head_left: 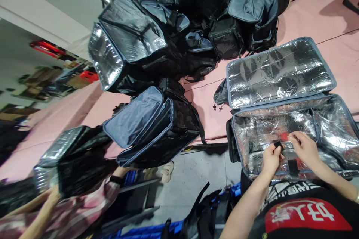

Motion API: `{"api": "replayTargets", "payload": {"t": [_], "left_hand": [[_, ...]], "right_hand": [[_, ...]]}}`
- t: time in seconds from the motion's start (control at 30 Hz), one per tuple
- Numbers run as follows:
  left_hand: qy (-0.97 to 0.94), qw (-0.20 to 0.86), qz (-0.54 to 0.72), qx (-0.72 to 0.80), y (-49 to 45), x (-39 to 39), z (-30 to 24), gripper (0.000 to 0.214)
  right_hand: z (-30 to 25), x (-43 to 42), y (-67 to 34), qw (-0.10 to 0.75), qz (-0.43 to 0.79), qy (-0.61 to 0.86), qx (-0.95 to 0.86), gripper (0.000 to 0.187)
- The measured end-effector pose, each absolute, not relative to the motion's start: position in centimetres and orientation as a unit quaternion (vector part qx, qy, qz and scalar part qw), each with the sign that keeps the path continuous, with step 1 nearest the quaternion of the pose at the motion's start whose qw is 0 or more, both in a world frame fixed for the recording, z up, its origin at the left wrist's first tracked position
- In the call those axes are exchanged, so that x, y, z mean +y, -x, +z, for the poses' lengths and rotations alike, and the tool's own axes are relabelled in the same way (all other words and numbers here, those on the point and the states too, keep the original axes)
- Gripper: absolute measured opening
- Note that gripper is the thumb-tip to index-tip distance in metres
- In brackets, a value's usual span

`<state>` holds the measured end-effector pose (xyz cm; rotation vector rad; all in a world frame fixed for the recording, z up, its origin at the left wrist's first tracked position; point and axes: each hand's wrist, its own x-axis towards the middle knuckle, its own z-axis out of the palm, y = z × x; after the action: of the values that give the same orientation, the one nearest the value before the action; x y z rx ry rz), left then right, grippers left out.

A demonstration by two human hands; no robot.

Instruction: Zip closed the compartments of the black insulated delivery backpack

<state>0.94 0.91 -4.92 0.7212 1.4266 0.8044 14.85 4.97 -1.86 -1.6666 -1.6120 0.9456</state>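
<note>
An insulated bag [235,134] lined with silver foil lies open before me, its foil-lined lid [280,73] folded back. My left hand [271,160] is over the bag's opening, thumb and fingers closed on a small black fabric tab [278,144]. My right hand [305,151] is close beside it, fingertips pinched together near a small red patch [284,136]. Whether that patch is in the fingers or is a reflection in the foil, I cannot tell. Another black piece [293,167] shows lower in the bag, between my forearms.
A pink-covered table [210,114] carries several black bags, including an open foil-lined one [131,33] and a grey-lined one [168,127]. At left, a co-worker in a checked sleeve [86,209] handles another foil-lined bag [81,157]. Black straps and blue material [174,227] lie below.
</note>
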Motion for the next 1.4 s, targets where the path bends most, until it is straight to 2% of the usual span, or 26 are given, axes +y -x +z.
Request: {"api": "replayTargets", "payload": {"t": [0.2, 0.3, 0.4, 0.63, 0.9, 1.07, 1.23, 1.4], "left_hand": [[-0.257, 0.622, 0.399, 0.623, -0.8, 0.9, -4.9, 0.057], [-0.265, 0.598, 0.422, 0.627, -0.8, 1.1, -4.7, 0.055], [-0.289, 0.581, 0.431, 0.627, -0.7, 1.2, -4.5, 0.051], [-0.345, 0.567, 0.426, 0.615, -0.2, 1.2, -4.0, 0.050], [-0.345, 0.608, 0.401, 0.592, -0.7, 1.0, -3.2, 0.031], [-0.375, 0.615, 0.386, 0.577, -0.7, 0.6, -2.8, 0.022], [-0.395, 0.660, 0.335, 0.544, -0.6, 0.2, -3.3, 0.027], [-0.352, 0.690, 0.328, 0.541, -0.7, 0.0, -2.9, 0.015]], "right_hand": [[-0.5, 4.4, -17.7, 0.249, 0.500, 0.576, -0.597, 0.050], [0.5, 2.9, -18.7, 0.167, 0.566, 0.497, -0.636, 0.041], [0.7, 1.6, -18.6, 0.116, 0.564, 0.438, -0.690, 0.034], [0.5, 1.6, -17.3, 0.139, 0.546, 0.453, -0.690, 0.034], [2.2, 0.9, -18.1, 0.127, 0.544, 0.462, -0.689, 0.028], [0.9, 0.6, -18.0, 0.141, 0.496, 0.516, -0.684, 0.028], [-0.5, 1.4, -17.1, 0.152, 0.460, 0.550, -0.680, 0.030], [-1.7, 2.1, -16.0, 0.145, 0.427, 0.581, -0.677, 0.022]]}}
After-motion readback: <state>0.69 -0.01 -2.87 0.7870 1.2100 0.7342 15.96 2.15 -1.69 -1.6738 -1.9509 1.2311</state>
